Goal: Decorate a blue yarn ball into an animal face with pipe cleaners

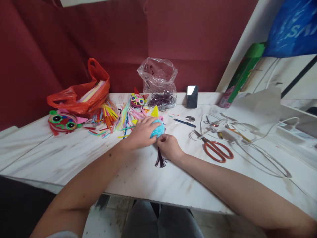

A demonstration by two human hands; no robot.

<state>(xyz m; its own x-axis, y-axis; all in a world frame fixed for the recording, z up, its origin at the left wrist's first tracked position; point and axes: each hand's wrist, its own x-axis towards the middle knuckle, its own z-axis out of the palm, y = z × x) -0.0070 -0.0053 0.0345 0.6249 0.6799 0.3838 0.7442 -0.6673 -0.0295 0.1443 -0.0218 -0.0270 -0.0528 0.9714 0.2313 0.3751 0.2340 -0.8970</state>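
A light-blue fuzzy craft figure (pixel 157 128) with a yellow pointed piece (pixel 155 111) on top lies on the table in front of me. My left hand (pixel 143 132) is wrapped over its left side and top. At its lower right, my right hand (pixel 169 145) has thumb and index finger pinched together. From beneath those fingertips a dark purple tassel (pixel 160 160) hangs down towards me, its strands fanned out on the table. Whether the pinch is on the tassel's upper end or on the figure's edge is partly hidden by the fingers.
Orange-handled scissors (pixel 218 150), tangled white cables (pixel 267 162) and a blue pen-like tool (pixel 185 123) lie on the right. Behind stand a clear plastic bag (pixel 158 79) and a phone (pixel 192 97). Leftward are a red bag (pixel 81 96), colourful pipe cleaners (pixel 109 114) and a red-green craft face (pixel 63 122).
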